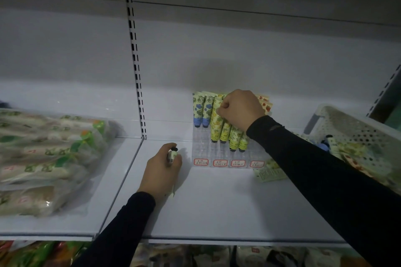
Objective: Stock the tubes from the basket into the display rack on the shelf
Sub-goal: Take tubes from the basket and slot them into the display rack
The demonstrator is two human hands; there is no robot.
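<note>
You are partway through the stocking. The clear display rack [219, 149] stands on the white shelf [217, 197], against the back panel, and it already holds two blue-flowered tubes [201, 110] in its left column, a run of yellow-green tubes [225, 131] stepping down through the middle columns, and some strawberry-print tubes [265, 103] at the right rear. The front pockets, just above the red-bordered price labels [229, 162], look unfilled — so there is room for more.

Your right hand [239, 109] is up at the tops of the middle tubes, fingers curled tight. It seems to be pinching a yellow-green tube by its crimped end, though you cannot tell for certain from this angle which tube it has. Your left hand [163, 169] rests low on the shelf, left of the rack, its grip wrapped round one more tube [172, 155] with the black cap pointing up and away from you.

What is left lies to the right — the white perforated basket [355, 128] has several tubes in it, and one pale green tube [270, 172] lies flat on the shelf just beside the rack's right front corner.

The tubes are slim, soft-sided, brightly printed and dark-capped, standing cap-down in the pockets.
</note>
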